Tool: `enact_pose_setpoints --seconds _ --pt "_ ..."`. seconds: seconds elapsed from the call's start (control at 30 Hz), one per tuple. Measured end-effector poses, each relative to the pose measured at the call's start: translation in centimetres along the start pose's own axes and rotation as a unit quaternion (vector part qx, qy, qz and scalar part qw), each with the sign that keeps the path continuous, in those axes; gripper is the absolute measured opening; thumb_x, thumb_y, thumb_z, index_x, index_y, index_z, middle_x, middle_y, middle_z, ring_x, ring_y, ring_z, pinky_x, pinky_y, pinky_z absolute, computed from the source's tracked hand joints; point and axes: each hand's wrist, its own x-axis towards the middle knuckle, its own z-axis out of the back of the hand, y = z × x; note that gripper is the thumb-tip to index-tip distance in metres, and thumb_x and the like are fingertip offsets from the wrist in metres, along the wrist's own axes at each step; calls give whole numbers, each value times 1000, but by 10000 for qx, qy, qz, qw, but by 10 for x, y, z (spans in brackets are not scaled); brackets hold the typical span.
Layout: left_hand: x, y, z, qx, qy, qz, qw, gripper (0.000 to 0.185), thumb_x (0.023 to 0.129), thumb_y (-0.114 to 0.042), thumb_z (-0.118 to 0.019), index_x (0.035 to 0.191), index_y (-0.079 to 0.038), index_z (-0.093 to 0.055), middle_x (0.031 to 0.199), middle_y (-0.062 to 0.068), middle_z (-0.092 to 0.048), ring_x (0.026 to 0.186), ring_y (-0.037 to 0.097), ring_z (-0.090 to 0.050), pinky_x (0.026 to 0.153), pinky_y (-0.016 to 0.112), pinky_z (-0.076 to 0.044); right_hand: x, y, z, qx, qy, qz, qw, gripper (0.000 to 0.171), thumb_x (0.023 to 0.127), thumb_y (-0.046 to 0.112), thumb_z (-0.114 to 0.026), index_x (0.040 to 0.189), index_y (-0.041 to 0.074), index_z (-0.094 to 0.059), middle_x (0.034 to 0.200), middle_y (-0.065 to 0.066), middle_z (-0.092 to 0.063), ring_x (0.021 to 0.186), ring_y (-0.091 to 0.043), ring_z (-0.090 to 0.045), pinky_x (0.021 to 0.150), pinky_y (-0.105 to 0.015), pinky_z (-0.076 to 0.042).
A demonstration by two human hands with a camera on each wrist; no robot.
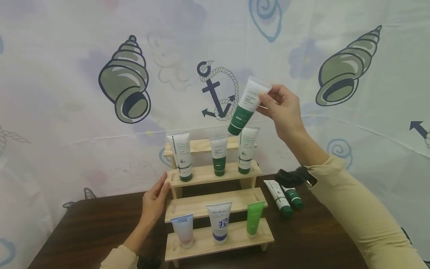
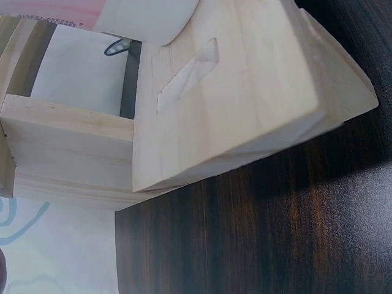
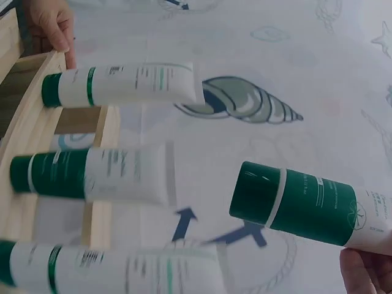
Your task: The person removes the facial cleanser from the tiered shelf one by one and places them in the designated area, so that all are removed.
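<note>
The right hand [image 1: 283, 110] pinches the white-and-green squeeze tube [image 1: 248, 106] near its flat end, seemingly leaving the cap [image 1: 234, 129] unobstructed; the tube is tilted, cap down, above the stepped wooden rack [image 1: 201, 205]. The left hand [image 1: 156, 200] touches the rack's end, probably steadying it; whether it grips, I cannot tell. Standing tubes [image 1: 219, 157] rest on caps, presumably for stability. Only the head view shows two lying tubes [image 1: 278, 198]; the left wrist view details a slot [image 2: 187, 76].

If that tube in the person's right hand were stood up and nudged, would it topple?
Likely: the tube is tall for its narrow cap. Lying down, it may barely roll, given its flat top end. It's probably light, since the right hand holds it only near that end.
</note>
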Motion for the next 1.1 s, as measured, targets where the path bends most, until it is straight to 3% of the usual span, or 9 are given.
enact_pose_setpoints --seconds 0.33,0.5,0.6,0.7,0.8,0.93,1.03,1.1 --pt "2 0 -1 120 42 -26 9999 42 100 -16 -56 140 -1 -51 144 12 -50 108 -27 -43 93 -2 -38 -26 -26 82 -212 -573 -418 9973 9 97 7 -58 101 15 -59 98 5 -64 87 -5 -67 75 -15 -59" --pt "2 -2 -1 79 106 15 9999 43 101 -17 -55 140 -1 -50 145 11 -50 109 -27 -43 93 -2 -38 -36 -49 122 -809 -802 -841 9899 8 99 12 -56 101 20 -57 98 9 -59 86 0 -62 71 -9 -56" --pt "2 -1 0 136 75 0 9999 42 101 -17 -55 140 -2 -51 145 11 -51 110 -27 -42 93 -2 -37 -39 -68 144 -1420 -820 -1288 9780 4 100 19 -54 104 21 -55 98 13 -56 85 4 -60 70 -7 -55" --pt "3 1 0 168 49 -36 9998 42 100 -16 -56 140 -2 -51 144 11 -51 110 -28 -41 93 -3 -37 -39 -95 166 -1908 -666 -1736 9638 28 101 23 -51 123 4 -52 95 17 -54 83 8 -58 71 -7 -55" --pt "3 2 0 126 71 -22 9999 43 101 -16 -55 140 -1 -50 145 11 -50 110 -28 -42 93 -2 -38 -42 -123 187 -2110 -536 -2074 9537 53 102 22 -49 139 -14 -36 85 25 -54 76 11 -58 69 -7 -55" --pt "3 1 0 192 100 7 9998 43 101 -17 -55 141 -1 -50 146 12 -49 110 -27 -42 93 -2 -38 -50 -155 209 -2201 -546 -2503 9412 59 102 19 -49 141 -19 -28 77 25 -53 69 11 -57 65 -9 -55" --pt "2 0 -1 275 78 -3 9996 43 101 -18 -55 140 -2 -51 145 12 -50 110 -27 -41 93 -3 -37 -55 -173 221 -2525 -486 -2720 9273 55 101 18 -49 138 -19 -32 83 14 -58 69 9 -56 64 -11 -55" --pt "2 0 -1 273 70 -44 9996 42 101 -17 -55 140 -2 -51 145 12 -50 110 -27 -41 93 -3 -37 -56 -185 225 -2911 -401 -2746 9155 51 101 18 -49 135 -19 -38 90 -3 -64 71 6 -54 63 -14 -54"
